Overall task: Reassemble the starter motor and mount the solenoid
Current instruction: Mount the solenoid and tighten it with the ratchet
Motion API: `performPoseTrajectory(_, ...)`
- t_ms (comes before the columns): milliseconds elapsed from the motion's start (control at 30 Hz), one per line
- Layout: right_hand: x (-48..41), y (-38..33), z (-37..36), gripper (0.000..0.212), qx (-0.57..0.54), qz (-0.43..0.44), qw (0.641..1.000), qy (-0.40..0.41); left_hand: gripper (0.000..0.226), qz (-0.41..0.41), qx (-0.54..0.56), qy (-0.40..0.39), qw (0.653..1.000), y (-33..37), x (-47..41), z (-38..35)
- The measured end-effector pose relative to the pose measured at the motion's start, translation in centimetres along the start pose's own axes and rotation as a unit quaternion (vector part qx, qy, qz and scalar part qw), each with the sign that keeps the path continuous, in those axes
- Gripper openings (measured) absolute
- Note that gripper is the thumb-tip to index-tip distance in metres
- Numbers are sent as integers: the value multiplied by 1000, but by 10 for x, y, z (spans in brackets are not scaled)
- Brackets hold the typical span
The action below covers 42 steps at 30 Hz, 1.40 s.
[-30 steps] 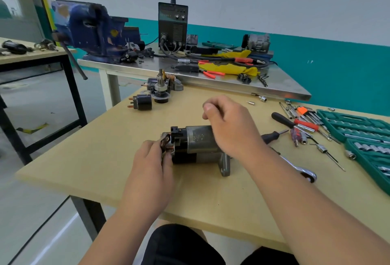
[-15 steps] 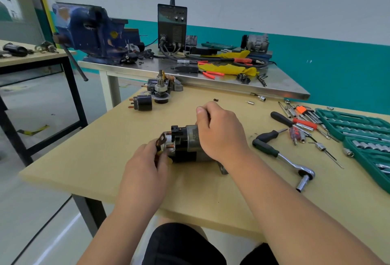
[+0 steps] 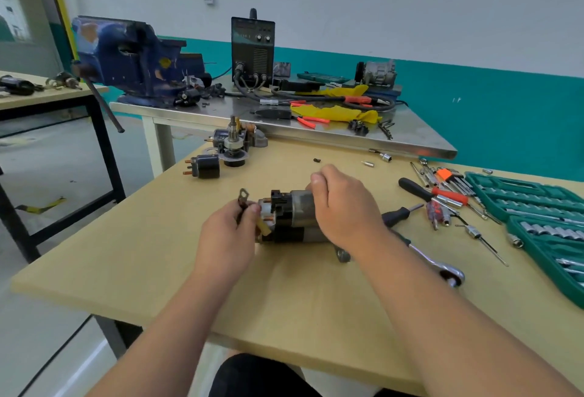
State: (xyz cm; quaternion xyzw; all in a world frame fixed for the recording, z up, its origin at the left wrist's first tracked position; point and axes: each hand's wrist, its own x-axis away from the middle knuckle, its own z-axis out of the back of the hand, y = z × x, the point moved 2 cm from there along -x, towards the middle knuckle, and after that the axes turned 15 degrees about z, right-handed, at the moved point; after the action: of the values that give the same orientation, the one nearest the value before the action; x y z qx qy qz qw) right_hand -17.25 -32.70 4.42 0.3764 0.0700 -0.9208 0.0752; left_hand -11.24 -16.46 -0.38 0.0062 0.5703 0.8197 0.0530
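The starter motor (image 3: 294, 218) lies on its side in the middle of the wooden table (image 3: 136, 257), its solenoid end with a black connector facing left. My right hand (image 3: 343, 207) grips the metal body from above. My left hand (image 3: 227, 235) pinches the lead's metal terminal lug (image 3: 243, 197) at the motor's left end, lug sticking up above the fingers. A loose black solenoid (image 3: 205, 166) with copper studs sits at the far left of the table, beside another starter assembly (image 3: 235, 145) standing upright.
A ratchet wrench (image 3: 439, 265), black-handled screwdrivers (image 3: 410, 188), bits and hex keys lie right of the motor. Green socket cases (image 3: 537, 207) fill the table's right edge. Behind stands a steel bench (image 3: 410, 140) with a blue vise (image 3: 132, 58), a welder and yellow rags.
My left hand has lifted the terminal lug up and to the left, away from the motor's end. My right hand shifted left along the body, and the motor sits a little differently.
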Motion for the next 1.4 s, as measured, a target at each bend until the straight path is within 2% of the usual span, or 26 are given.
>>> performPoseTrajectory(67,5,0,-6,34,-17,-20,996,80,24,28,7,-1,1000,9,-7,2)
performPoseTrajectory(133,4,8,-7,34,-69,-91,982,154,25,14,-4,13,1000,31,-11,6)
performPoseTrajectory(233,-1,35,2,34,-208,-247,913,247,26,-82,-38,36,995,90,-16,7)
performPoseTrajectory(333,3,58,4,36,-289,-334,848,293,26,-173,-97,5,980,143,-15,-11)
performPoseTrajectory(433,11,73,4,38,-324,-398,817,263,30,-224,-107,-36,968,170,-9,-36)
performPoseTrajectory(533,17,97,13,37,-337,-439,815,171,31,-250,-119,-70,958,181,-5,-59)
performPoseTrajectory(600,16,113,19,34,-367,-476,788,132,29,-264,-131,-91,951,182,-3,-75)
performPoseTrajectory(667,12,123,23,28,-406,-517,744,120,27,-268,-132,-103,949,181,-3,-86)
performPoseTrajectory(700,11,127,23,25,-412,-526,735,120,27,-269,-129,-107,948,182,-3,-90)
performPoseTrajectory(833,13,133,24,28,-330,-488,797,134,30,-264,-106,-134,949,182,-4,-101)
performPoseTrajectory(967,23,127,27,34,-312,-456,810,197,27,-263,-160,-170,936,177,-17,-96)
performPoseTrajectory(1000,25,127,28,35,-312,-453,810,204,39,-246,-157,-165,942,168,-21,-92)
performPoseTrajectory(1067,28,128,30,34,-313,-458,804,215,75,-150,-72,-139,976,134,-20,-88)
performPoseTrajectory(1100,29,129,31,34,-314,-454,804,222,90,-78,-3,-147,986,116,-13,-90)
performPoseTrajectory(1133,29,129,32,34,-313,-446,805,233,98,-18,59,-183,981,101,-4,-96)
performPoseTrajectory(1200,25,125,35,35,-299,-414,818,265,89,18,131,-235,963,86,5,-109)
performPoseTrajectory(1267,21,122,38,37,-287,-380,829,294,67,-35,129,-209,969,87,4,-113)
performPoseTrajectory(1333,18,125,46,35,-293,-353,838,295,68,-113,104,-182,971,92,6,-108)
performPoseTrajectory(1367,18,132,49,30,-319,-347,827,306,71,-138,94,-164,972,92,10,-106)
performPoseTrajectory(1400,20,140,54,24,-363,-352,800,324,75,-154,85,-143,974,90,14,-104)
